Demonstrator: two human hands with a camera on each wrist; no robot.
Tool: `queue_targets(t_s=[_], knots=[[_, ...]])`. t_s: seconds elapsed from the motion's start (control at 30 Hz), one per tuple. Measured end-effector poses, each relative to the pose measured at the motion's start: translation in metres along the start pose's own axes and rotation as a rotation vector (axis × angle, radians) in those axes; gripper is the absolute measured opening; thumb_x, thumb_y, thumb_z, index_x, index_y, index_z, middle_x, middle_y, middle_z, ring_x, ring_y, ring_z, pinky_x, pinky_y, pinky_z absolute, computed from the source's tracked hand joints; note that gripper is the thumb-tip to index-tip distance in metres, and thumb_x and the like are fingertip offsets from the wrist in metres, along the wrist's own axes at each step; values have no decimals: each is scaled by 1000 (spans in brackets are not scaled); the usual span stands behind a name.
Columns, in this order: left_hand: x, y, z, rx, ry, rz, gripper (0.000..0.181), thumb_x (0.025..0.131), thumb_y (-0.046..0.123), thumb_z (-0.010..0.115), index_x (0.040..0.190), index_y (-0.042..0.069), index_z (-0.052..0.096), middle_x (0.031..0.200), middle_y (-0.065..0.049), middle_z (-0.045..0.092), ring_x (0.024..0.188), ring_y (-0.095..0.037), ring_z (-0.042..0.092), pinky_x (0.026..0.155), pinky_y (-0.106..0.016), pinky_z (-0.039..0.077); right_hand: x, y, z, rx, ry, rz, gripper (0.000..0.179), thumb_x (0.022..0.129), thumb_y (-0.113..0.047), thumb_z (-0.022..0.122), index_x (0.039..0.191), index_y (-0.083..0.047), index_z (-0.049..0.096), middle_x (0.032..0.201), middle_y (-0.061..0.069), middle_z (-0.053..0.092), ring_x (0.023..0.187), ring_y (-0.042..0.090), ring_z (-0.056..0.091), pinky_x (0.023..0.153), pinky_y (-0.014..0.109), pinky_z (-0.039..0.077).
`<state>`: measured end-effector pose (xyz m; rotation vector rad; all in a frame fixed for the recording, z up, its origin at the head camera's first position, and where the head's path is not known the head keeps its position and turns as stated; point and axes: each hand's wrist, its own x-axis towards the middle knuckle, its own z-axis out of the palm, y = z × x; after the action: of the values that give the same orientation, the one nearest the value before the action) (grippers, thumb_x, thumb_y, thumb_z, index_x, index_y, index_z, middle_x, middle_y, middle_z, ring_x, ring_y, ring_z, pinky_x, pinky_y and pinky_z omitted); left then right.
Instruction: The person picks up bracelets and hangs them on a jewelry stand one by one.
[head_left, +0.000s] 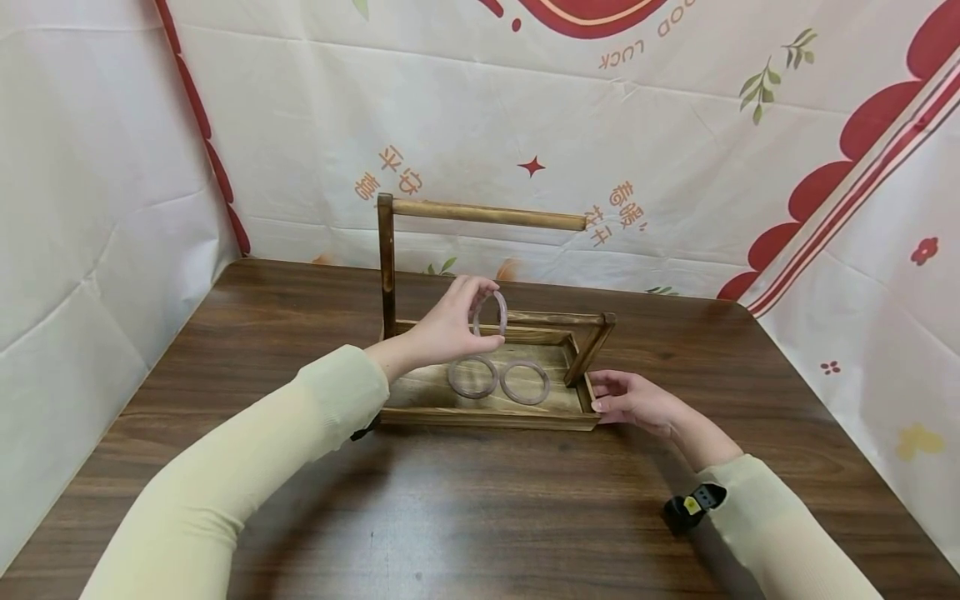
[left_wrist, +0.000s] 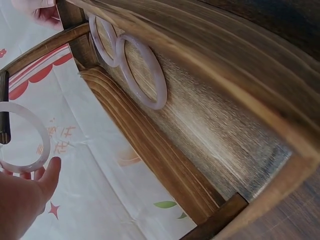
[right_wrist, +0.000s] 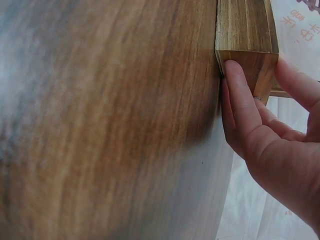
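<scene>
My left hand holds a pale lilac bangle upright between thumb and fingers, above a wooden tray. In the left wrist view that bangle stands clear of the wood. Two similar bangles, one on the left and one on the right, lie flat side by side on the tray floor. My right hand grips the tray's right end with thumb and fingertips. In the right wrist view, its fingers press against the wooden end.
A tall post rises at the tray's left with a long bar reaching right. A shorter post on the right carries a lower bar. Dark wooden table surrounds the tray; a printed white cloth hangs behind.
</scene>
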<state>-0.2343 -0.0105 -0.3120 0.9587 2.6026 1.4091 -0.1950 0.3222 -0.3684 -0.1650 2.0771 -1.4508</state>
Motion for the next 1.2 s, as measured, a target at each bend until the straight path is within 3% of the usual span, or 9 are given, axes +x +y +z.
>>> queue_targets(t_s=[0.33, 0.63, 1.2], knots=[[2, 1, 1, -19, 0, -24, 68, 79, 20, 70, 136, 4, 35, 132, -16, 36, 120, -27, 42, 103, -40, 41, 0, -2, 1, 2, 5, 0, 77, 90, -10, 60, 145, 12, 9, 135, 35, 31, 97, 8, 58, 87, 33, 52], [5, 6, 3, -15, -9, 11, 66, 80, 17, 71, 134, 4, 36, 130, -17, 40, 124, -27, 42, 107, -33, 37, 0, -2, 0, -2, 2, 1, 77, 90, -10, 60, 145, 12, 9, 136, 36, 31, 98, 8, 58, 87, 33, 52], [16, 16, 6, 19, -40, 40, 65, 80, 18, 71, 134, 4, 36, 131, -14, 40, 122, -25, 43, 107, -31, 37, 0, 0, 0, 4, 0, 1, 76, 91, -9, 58, 145, 12, 8, 137, 37, 29, 97, 7, 58, 87, 32, 52]])
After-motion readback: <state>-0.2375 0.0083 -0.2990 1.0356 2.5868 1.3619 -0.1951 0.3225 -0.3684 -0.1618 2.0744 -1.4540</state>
